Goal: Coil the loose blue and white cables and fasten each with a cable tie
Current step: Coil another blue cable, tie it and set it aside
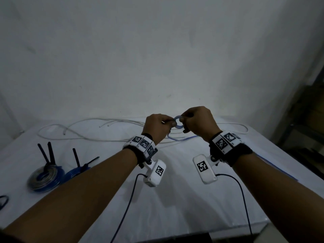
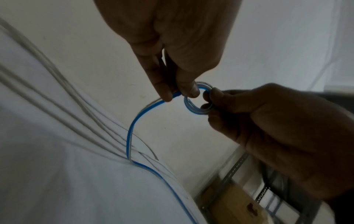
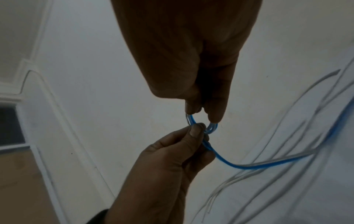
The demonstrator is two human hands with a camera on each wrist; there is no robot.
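Your left hand (image 1: 158, 126) and right hand (image 1: 196, 122) met above the far middle of the tabletop (image 1: 175, 199), both raised off it. Between them you held a small coil (image 2: 198, 99) of the blue and white cable (image 2: 132, 130), only a few tight turns wide. Your left grip was pinching the coil's near side, thumb against a fingertip, with the cable running out past those fingers. Your right grip was pinching the opposite side of the same ring, fingers curled around the turns. From the coil the loose cable dropped in a bend to the tabletop and trailed off toward your right. Thin white wires (image 1: 105, 128) lay sprawled in long loops across the back of the tabletop. On your left sat two finished coils (image 1: 46, 178), side by side and touching, each with black cable ties (image 1: 48, 153) standing up from it.
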